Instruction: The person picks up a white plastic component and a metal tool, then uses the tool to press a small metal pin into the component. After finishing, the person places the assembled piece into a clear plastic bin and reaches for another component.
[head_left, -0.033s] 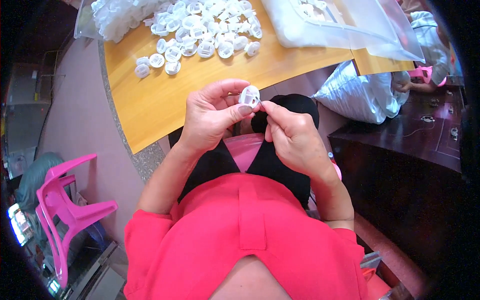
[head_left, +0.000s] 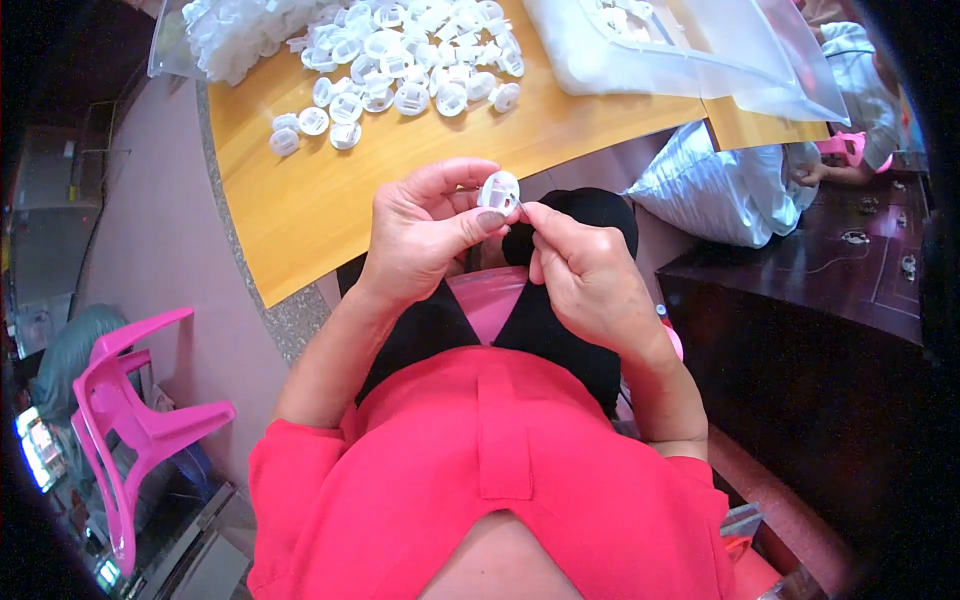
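Between the thumb and fingers of my left hand [head_left: 425,228] is a round white plastic piece [head_left: 498,192] with rectangular openings, its face turned up. My right hand [head_left: 590,265] is closed in a pinch at the right rim of that piece. Something thin and dark shows at its fingertips, too small to name. Both hands are above my lap, just off the table's near edge. Beyond them, a heap of similar white plastic pieces [head_left: 411,98] is spread on the wooden table [head_left: 300,205], with several lying loose at its near left side.
A clear bin [head_left: 680,72] with white parts stands at the table's right; a clear bag of white pieces [head_left: 245,40] is at the far left. A white sack [head_left: 700,190] and a dark table [head_left: 800,270] are to the right, near another person's hand [head_left: 808,174]. A pink chair [head_left: 150,420] stands left.
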